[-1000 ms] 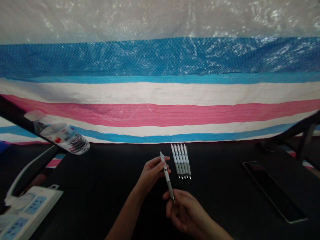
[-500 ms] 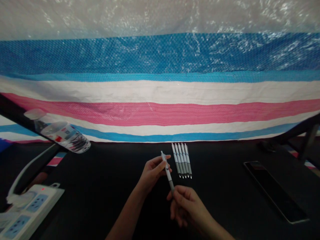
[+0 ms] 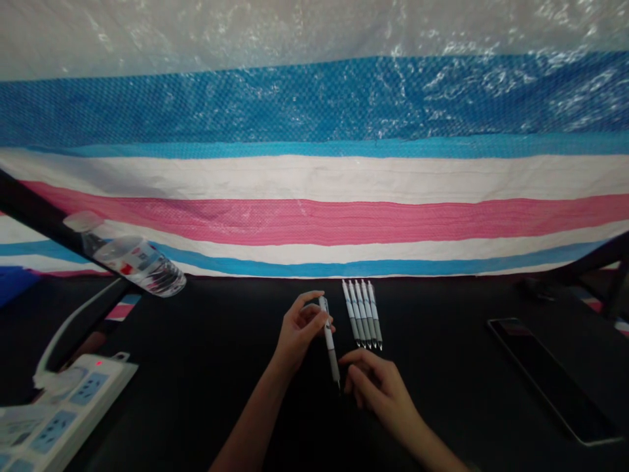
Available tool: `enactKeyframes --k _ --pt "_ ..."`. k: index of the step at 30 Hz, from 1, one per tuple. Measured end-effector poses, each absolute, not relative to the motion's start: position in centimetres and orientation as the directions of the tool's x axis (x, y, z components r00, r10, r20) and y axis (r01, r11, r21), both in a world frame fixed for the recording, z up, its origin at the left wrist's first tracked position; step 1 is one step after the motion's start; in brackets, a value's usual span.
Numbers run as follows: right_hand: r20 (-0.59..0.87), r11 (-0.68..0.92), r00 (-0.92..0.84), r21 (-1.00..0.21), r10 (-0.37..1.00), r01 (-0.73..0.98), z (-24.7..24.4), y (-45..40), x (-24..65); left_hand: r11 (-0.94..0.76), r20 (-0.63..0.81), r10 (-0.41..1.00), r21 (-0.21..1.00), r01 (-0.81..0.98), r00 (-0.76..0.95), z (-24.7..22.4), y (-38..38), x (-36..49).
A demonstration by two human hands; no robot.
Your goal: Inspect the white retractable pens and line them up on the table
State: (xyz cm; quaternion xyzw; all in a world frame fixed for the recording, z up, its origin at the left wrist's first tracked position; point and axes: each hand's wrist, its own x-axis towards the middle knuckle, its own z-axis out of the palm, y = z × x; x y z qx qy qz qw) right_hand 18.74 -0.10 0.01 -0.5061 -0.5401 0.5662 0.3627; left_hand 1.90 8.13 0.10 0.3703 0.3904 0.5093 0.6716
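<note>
My left hand (image 3: 301, 331) holds a white pen with a grey grip (image 3: 330, 349) between thumb and fingers, its tip pointing down toward me. One finger of that hand reaches up to the pen's top end. Just right of the pen's tip is my right hand (image 3: 376, 380), its fingers curled but apart, with nothing in them. Beyond my hands, several matching white and grey pens (image 3: 362, 314) lie side by side in a row on the black table (image 3: 442, 393), tips toward me.
A black phone (image 3: 553, 380) lies at the right. On the left are a white power strip (image 3: 83, 406) with a cable and a clear water bottle (image 3: 142, 262), tilted. A striped plastic sheet (image 3: 314, 223) hangs behind the table.
My right hand has let go of the pen's lower end and moved slightly right. The index finger of my left hand has risen to the pen's top. The view has shifted slightly.
</note>
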Motion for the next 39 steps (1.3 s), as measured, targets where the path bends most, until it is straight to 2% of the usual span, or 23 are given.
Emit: enactKeyframes --k 16,27,35,39 --pt "-0.189 -0.171 -0.2 -0.98 0.961 0.106 0.4 0.0 18.5 0.188 -0.14 0.979 0.905 -0.381 0.151 -0.1 8.4 1.8" --pt "-0.19 -0.169 -0.2 -0.979 0.961 0.117 0.2 -0.1 18.5 0.141 -0.128 0.99 0.917 -0.373 0.058 -0.1 8.7 1.7" --pt "-0.104 -0.052 -0.213 -0.97 0.971 0.235 0.0 -0.5 18.4 0.096 -0.092 0.995 0.944 -0.317 0.027 -0.7 8.8 1.5" --pt "-0.057 0.016 -0.246 -0.959 0.967 0.282 0.2 -0.7 18.4 0.012 -0.023 0.999 0.971 -0.239 -0.045 -1.1 8.9 1.5"
